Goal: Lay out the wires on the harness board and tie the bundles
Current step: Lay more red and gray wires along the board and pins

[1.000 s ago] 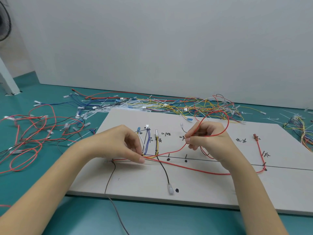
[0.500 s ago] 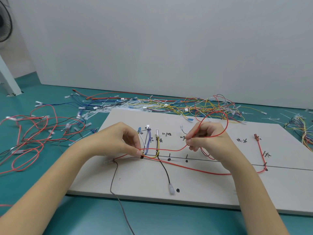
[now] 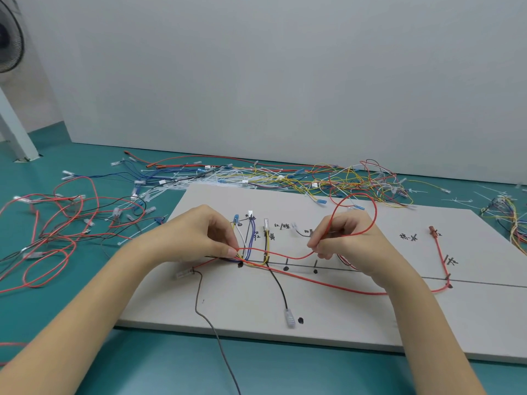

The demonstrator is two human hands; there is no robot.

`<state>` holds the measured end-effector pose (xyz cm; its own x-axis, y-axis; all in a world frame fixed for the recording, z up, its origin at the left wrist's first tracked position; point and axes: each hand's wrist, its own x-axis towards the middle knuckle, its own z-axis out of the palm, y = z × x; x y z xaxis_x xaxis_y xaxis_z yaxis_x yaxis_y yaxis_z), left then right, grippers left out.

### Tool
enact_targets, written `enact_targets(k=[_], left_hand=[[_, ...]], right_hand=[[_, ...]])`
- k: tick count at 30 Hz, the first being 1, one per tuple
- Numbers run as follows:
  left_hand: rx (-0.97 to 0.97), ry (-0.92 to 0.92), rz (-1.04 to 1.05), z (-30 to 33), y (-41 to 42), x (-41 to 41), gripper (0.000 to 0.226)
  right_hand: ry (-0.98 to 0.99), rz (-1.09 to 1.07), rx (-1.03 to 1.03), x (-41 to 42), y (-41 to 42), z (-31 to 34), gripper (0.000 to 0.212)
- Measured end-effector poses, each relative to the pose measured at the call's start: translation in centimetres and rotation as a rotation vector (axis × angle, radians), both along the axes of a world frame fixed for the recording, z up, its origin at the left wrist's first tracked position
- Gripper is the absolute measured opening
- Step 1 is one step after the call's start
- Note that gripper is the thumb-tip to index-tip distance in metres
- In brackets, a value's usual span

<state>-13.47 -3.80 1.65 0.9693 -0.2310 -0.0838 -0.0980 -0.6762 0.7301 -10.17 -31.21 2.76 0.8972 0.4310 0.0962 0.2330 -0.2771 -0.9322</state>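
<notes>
The red wire lay across the middle of the harness board, held at two spots. The left hand pinched it between thumb and fingertips where it met the bundle of purple, white and yellow wires at the board's drawn line. From there it sagged over to the right hand, whose curled fingers gripped it, and rose in a loop above that hand. A second red run swept along the board below both wrists to a red terminal near the board's right side. A black wire dropped from the bundle toward the board's near edge, ending in a clear connector. A grey wire trailed off the near edge onto the teal floor. Beyond the board's far edge lay a tangle of loose wires, with more red loops to its left.
</notes>
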Motion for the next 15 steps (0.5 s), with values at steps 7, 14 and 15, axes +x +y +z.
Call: enact_targets(k=[7,14,15], left_hand=[[0.003,-0.018,0.019,-0.1,-0.8,-0.1,0.020],[0.009,-0.021,0.034,-0.2,-1.0,-0.3,0.026],[0.012,-0.025,0.036,-0.3,-1.1,-0.3,0.026]], right_hand=[[0.026,0.025,-0.008,-0.2,0.0,0.0,0.039],[0.038,0.035,-0.014,-0.2,0.0,-0.1,0.038],[0.039,0.036,-0.018,-0.2,0.0,0.0,0.038]])
